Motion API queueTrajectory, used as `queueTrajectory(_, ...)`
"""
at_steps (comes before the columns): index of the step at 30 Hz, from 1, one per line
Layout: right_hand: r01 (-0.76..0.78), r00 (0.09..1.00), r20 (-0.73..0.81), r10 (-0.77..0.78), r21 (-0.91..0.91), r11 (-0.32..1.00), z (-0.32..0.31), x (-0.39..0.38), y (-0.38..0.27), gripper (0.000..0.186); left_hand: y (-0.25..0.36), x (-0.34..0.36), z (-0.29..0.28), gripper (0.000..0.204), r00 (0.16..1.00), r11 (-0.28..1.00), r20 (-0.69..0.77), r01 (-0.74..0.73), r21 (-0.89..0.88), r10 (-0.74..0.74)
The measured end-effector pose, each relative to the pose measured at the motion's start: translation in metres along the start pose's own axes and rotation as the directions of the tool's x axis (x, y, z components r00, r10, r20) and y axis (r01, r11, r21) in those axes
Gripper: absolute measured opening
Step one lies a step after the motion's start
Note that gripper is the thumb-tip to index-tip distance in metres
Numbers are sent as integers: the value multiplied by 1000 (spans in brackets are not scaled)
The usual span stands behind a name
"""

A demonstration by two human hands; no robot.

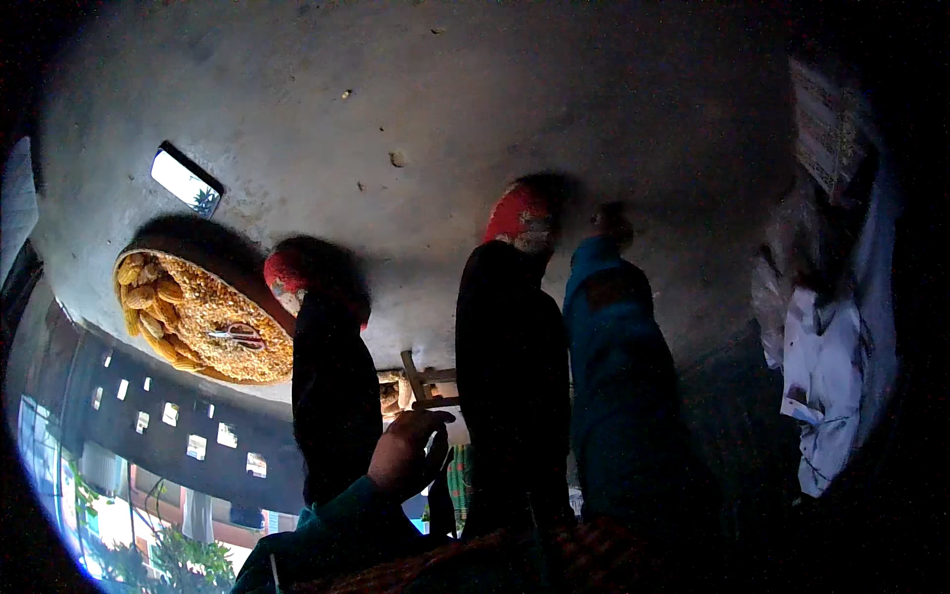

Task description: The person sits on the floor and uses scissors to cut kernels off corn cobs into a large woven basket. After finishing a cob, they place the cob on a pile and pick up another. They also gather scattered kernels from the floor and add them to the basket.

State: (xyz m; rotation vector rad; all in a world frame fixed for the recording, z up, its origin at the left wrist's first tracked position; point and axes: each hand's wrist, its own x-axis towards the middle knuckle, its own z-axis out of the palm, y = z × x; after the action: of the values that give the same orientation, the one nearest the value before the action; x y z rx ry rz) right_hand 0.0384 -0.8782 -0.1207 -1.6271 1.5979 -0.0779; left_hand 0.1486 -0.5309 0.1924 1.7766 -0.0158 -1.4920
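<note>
My left hand (404,453) is between my dark-trousered legs, coming out of a teal sleeve. Its fingers curve over with the thumb apart, and nothing shows between them. Just beyond the fingertips is a small wooden frame (424,384), like part of a low stool; contact is unclear. My right arm, in a teal sleeve (623,366), stretches past my right leg. At its end my right hand (614,223) is a dark shape over the floor, its fingers lost in shadow. Red footwear (520,214) covers both my feet.
A round shallow basket (203,374) at left holds loose corn kernels (223,307), several cobs (148,297) and a red-handled scissors-like tool (240,337). Beyond it a phone (186,180) lies on the grey floor (396,99). White sheets or bags (826,366) are at right.
</note>
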Motion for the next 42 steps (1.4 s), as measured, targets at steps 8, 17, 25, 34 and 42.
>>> queueTrajectory(8,2,1000,27,-2,-14,1000,12,-1,11,40,-7,-4,5,21,999,1000,50,9,-5,-9)
queueTrajectory(17,20,999,41,-19,-28,999,20,14,9,42,-10,-4,9,25,992,996,108,67,-66,-59)
queueTrajectory(25,49,992,120,-42,-59,997,40,36,-4,43,-10,-5,9,35,998,993,38,51,-108,-47)
queueTrajectory(34,257,710,680,-183,-8,966,174,-101,-201,21,0,17,12,44,968,952,-30,-250,-176,249)
queueTrajectory(42,633,408,833,-374,37,773,285,-161,-216,14,-16,11,0,42,981,967,128,-115,-227,146)
